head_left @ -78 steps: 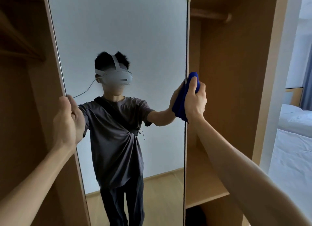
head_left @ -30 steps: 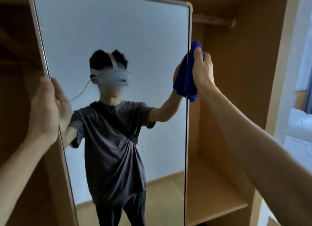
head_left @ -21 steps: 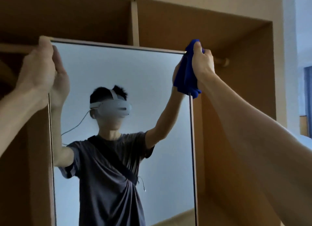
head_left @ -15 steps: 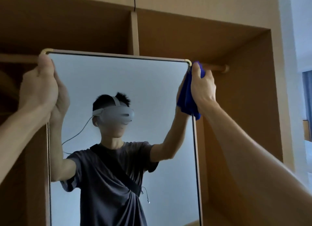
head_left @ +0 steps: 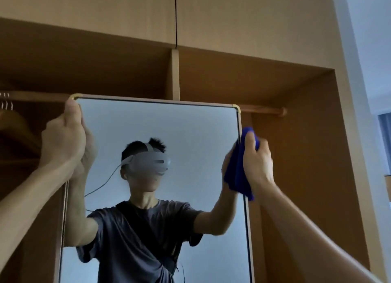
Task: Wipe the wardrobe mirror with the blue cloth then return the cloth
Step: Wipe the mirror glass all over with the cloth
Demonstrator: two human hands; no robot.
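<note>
The tall framed wardrobe mirror (head_left: 190,130) stands out from the open wooden wardrobe and fills the middle of the view. My left hand (head_left: 63,143) grips its left edge just below the top left corner. My right hand (head_left: 257,162) holds the bunched blue cloth (head_left: 238,177) against the mirror's right edge, a little below the top right corner. The cloth wraps around the frame, and its reflection shows in the glass. A person wearing a headset is reflected in the mirror.
A wooden hanging rail (head_left: 262,110) runs behind the mirror's top. Hangers (head_left: 6,105) hang at the far left. The wardrobe's upright divider (head_left: 175,75) rises above the mirror, and its right side panel (head_left: 347,155) stands close to my right arm.
My view has tilted upward. The right hand with the cloth rose along the mirror's right edge to the top corner and has now slid back down a little. My left hand climbed to the top left corner.
</note>
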